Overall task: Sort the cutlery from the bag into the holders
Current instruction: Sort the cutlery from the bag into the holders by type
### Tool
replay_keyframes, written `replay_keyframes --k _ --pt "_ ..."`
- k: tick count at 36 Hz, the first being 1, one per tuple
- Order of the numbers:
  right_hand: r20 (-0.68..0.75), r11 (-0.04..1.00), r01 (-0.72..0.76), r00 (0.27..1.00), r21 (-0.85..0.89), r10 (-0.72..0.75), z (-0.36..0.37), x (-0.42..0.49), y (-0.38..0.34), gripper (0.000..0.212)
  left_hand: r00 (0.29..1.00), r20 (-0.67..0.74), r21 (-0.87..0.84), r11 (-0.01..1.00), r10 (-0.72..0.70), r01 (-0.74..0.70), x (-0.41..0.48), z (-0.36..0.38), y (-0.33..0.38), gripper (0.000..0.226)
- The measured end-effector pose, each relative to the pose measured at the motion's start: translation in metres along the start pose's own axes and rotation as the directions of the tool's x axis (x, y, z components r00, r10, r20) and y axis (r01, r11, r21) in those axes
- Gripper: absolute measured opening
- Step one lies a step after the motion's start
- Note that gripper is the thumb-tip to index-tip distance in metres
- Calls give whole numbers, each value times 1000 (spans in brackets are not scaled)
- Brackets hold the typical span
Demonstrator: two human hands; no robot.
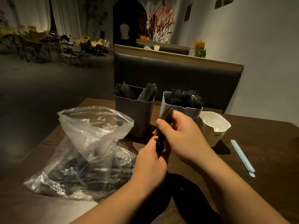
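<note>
Left hand (150, 160) and right hand (182, 135) grip cutlery (165, 115) before fork holder (194, 112).

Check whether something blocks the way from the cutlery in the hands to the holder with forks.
Nothing visible does. The left hand and right hand hold the cutlery bundle directly before the fork holder, though forks already crowd it.
</note>
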State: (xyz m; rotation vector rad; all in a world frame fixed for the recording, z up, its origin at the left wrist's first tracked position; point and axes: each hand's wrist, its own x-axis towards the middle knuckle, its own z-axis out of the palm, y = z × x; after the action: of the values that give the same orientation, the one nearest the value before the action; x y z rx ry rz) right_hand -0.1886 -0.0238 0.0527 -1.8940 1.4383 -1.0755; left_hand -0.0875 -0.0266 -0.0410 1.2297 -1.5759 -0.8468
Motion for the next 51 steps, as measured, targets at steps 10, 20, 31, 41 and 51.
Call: replay_keyframes --k 10,20,31,41,51 --pt "72 999 33 997 -40 -30 -9 29 -33 8 999 -49 -7 1000 -19 19 9 -24 24 21" --pt "-274 922 158 960 354 -59 -53 73 -64 8 997 -74 -109 994 -5 -3 24 -77 66 45" --pt "-566 903 275 823 331 -43 -20 115 -40 10 954 172 319 902 245 -289 -11 -112 84 13" --pt "-427 995 57 904 78 -18 22 126 -24 10 918 248 369 846 310 -385 -20 -126 85 14" --pt "-264 877 34 947 -479 -181 49 104 -3 36 957 289 564 803 26 -192 0 -206 87 48"
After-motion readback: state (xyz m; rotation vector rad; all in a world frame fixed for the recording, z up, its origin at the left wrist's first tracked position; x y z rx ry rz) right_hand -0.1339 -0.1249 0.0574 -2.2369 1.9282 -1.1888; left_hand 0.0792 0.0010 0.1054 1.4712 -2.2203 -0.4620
